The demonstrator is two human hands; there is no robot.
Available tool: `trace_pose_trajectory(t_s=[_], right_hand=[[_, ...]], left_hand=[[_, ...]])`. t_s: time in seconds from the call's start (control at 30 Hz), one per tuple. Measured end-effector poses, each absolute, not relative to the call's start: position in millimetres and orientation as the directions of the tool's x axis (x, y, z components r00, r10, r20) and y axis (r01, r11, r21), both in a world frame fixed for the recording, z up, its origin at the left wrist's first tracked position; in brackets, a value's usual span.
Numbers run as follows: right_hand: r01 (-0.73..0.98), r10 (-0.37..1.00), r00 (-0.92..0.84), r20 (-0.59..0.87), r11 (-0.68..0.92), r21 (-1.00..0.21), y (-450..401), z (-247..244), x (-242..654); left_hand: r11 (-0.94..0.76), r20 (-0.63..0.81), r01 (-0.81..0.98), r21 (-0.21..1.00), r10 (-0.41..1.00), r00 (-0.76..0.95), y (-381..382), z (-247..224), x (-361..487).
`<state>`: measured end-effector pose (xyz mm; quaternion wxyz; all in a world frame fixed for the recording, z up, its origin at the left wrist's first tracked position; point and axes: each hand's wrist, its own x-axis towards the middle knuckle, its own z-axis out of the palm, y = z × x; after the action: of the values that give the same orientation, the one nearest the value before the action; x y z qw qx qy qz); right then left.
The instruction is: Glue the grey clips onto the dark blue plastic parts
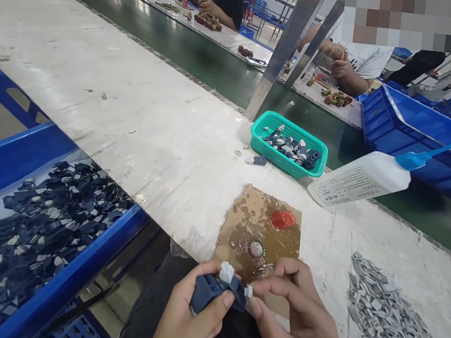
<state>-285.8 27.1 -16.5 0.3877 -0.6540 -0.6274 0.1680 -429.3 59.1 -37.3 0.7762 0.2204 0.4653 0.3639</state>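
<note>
My left hand is closed around a dark blue plastic part that has a whitish piece on its top. Between the thumb and forefinger of my right hand is a small light grey piece, at the right end of the blue part; whether the two touch is hard to tell. Just beyond my hands lies a stained cardboard piece with a red cap-like thing and a round wet spot on it. A heap of small grey pieces lies to the right.
A green basket of blue and grey parts stands ahead, beside a tilted white bottle with a blue nozzle. Left and lower is a blue crate full of dark parts. Across the green belt, other people work; a metal post rises there.
</note>
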Motion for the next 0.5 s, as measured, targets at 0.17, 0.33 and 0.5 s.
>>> trace_pose_trajectory(t_s=[0.17,0.33,0.5], right_hand=[[0.708,0.961,0.13,0.246,0.083,-0.701,27,-16,-286],[0.465,0.986,0.164,-0.006,-0.083,-0.881,29,-15,-285],[-0.194,0.899,-0.061,-0.433,-0.436,-0.879,21,-24,-294]], left_hand=[[0.602,-0.544,-0.281,0.748,0.797,0.261,59,-38,-432],[0.37,-0.352,-0.136,0.919,0.926,0.138,60,-29,-434],[0.344,-0.316,-0.144,0.928,0.931,0.185,59,-24,-434]])
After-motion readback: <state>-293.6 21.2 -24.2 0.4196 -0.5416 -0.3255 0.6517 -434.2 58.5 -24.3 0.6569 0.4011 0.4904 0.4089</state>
